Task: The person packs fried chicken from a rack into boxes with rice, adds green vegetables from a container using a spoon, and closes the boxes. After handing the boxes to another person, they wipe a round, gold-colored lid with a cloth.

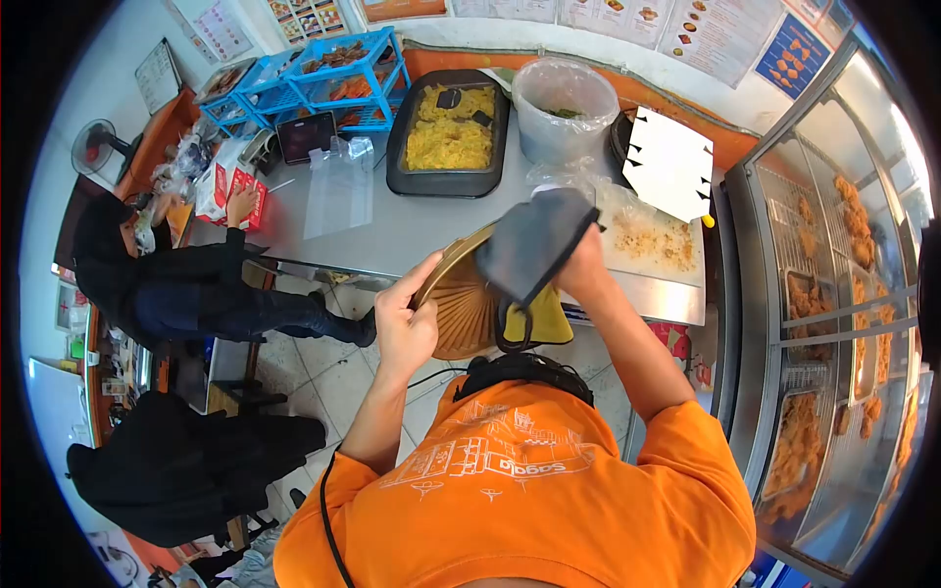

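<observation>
My left hand (407, 318) grips the rim of a round brown plate with a fluted, fan-like surface (461, 318), held tilted in front of my body. In my right hand (585, 267) is a dark grey cloth (534, 245), slightly blurred, which covers the plate's upper right side. Whether the cloth presses on the plate cannot be made out. Just below the cloth, near my waist, hangs something yellow and cloth-like (549, 328) with a dark loop beside it. The fingers of my right hand are partly hidden behind the cloth.
On the steel counter (392, 220) stand a black pan of yellow rice-like food (449, 147), a lined plastic tub (564, 108) and a crumb-strewn white board (652, 240). A glass cabinet of fried food (804, 294) is at right. At left, a co-worker (186, 284) handles red-and-white boxes (230, 196).
</observation>
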A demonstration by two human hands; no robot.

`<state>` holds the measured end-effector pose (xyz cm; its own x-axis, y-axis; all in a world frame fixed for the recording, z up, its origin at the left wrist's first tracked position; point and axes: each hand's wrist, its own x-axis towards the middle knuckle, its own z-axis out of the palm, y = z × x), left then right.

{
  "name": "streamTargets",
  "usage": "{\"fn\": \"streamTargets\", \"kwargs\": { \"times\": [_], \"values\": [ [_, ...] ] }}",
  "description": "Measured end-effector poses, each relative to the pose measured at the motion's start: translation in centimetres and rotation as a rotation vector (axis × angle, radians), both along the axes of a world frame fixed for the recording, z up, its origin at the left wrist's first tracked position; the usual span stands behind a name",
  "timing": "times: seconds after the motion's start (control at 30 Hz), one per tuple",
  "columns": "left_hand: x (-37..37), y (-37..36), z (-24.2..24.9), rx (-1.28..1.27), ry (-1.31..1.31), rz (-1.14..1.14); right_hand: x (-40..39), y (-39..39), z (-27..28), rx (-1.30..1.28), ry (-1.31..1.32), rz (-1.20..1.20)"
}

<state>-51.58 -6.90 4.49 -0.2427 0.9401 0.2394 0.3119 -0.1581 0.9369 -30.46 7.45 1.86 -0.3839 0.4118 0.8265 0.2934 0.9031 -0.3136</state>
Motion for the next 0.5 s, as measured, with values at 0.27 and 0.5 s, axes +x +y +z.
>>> {"fn": "streamTargets", "kwargs": {
  "times": [0.27, 0.5],
  "values": [
    [0.6, 0.3, 2.3, 0.117, 0.229, 0.015, -0.4, -0.3, -0.3, -0.169, -0.131, -0.078],
    [-0.2, -0.1, 0.5, 0.167, -0.056, 0.113, 0.1, 1.6, -0.8, -0.181, 0.014, -0.049]
  ]
}}
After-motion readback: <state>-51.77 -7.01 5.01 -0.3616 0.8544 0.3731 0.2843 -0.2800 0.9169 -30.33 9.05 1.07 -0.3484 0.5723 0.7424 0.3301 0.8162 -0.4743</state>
